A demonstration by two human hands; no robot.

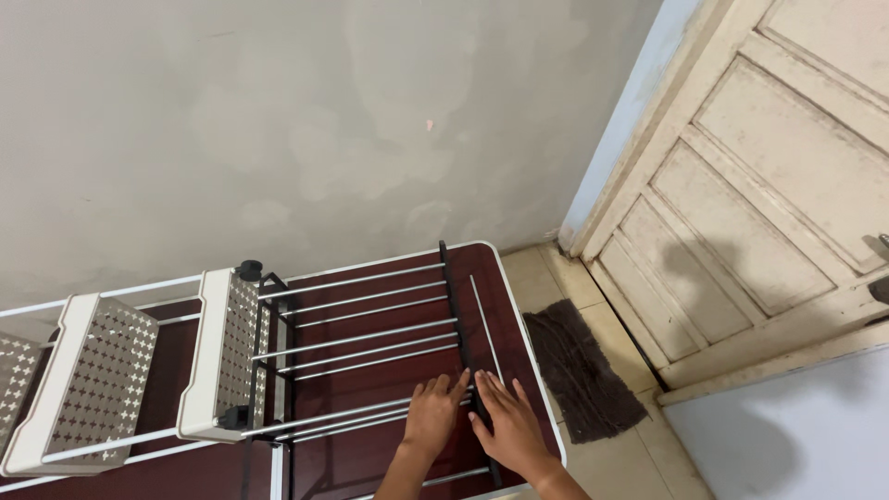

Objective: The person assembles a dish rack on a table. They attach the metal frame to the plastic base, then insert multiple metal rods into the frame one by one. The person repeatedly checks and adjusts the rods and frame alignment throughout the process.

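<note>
A metal rack [370, 338] of silver rods and black end bars lies on its side on a dark brown table [519, 352]. My left hand [433, 414] rests flat on the lower rods, fingers pointing toward the black end bar [456, 315]. My right hand [507, 424] lies on the other side of that bar, fingers spread and touching it. Neither hand is closed around anything. A loose silver rod [485, 326] lies on the table just right of the bar.
Two white perforated side panels [227, 352] [88, 384] stand on the rack's left part. A grey wall is behind the table. On the tiled floor to the right lies a dark mat [579, 370], beside a cream panelled door [769, 194].
</note>
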